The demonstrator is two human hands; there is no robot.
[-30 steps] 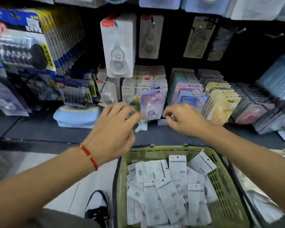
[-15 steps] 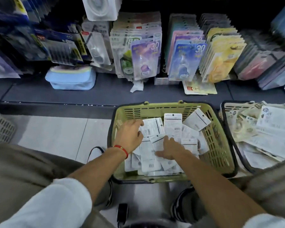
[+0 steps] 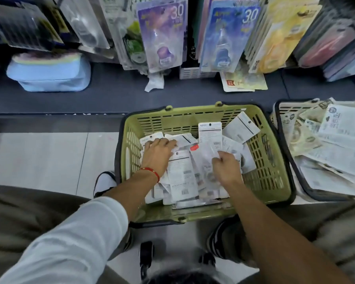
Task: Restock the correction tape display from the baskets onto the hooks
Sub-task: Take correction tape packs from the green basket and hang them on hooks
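Observation:
A green basket (image 3: pixel 275 160) stands on the floor in front of me, full of white-backed correction tape packs (image 3: pixel 210 130). My left hand (image 3: pixel 158 154), with a red wrist cord, lies on the packs at the basket's left side, fingers spread over them. My right hand (image 3: pixel 225 169) pinches one clear-fronted pack (image 3: pixel 206 152) with a red label and lifts its top edge off the pile. Above the basket, purple (image 3: pixel 162 31), blue (image 3: pixel 228 31) and yellow (image 3: pixel 275 37) packs hang in rows from the display; the hooks themselves are hidden.
A second, dark-rimmed basket (image 3: pixel 286 110) of larger printed packs sits just right of the green one. On the dark shelf base (image 3: pixel 111 97) lie a light blue pouch (image 3: pixel 49 74) and a fallen pack (image 3: pixel 244 83). My knees and shoes flank the basket.
Both hands came down from the hanging packs into the green basket. My right hand has since taken hold of one pack, and my view has tilted down.

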